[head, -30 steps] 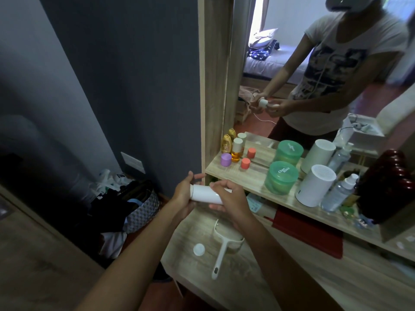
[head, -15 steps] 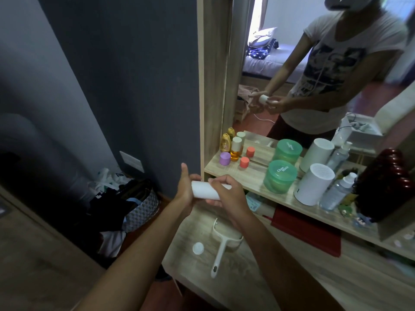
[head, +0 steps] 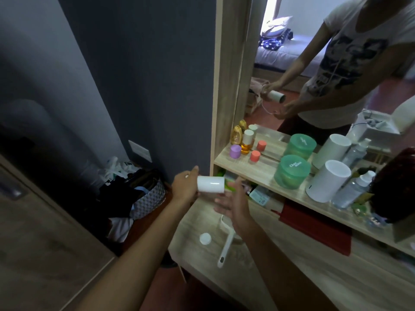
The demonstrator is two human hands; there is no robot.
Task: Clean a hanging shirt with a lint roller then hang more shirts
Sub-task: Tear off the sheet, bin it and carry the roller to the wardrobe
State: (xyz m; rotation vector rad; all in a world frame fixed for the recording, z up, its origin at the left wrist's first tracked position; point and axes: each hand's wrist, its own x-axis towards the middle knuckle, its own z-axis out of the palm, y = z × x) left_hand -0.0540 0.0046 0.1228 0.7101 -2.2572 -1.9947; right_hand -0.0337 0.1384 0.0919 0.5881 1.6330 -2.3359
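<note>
A person's left hand (head: 185,187) is gripping a white lint-roller refill roll (head: 210,184) above the vanity desk (head: 292,277), right hand (head: 233,202) hovering open-fingered just beside it; the roller handle (head: 225,245) is lying below. One-handed, the roll risks slipping free.

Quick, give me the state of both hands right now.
Left hand: holding the white roll by its end.
Right hand: open, fingers spread, holding nothing.

Readable text: one lid only

The front green jar (head: 292,175) on the shelf (head: 231,163) bears white lettering on its lid, "Chac…", the second word too blurred to read.
</note>
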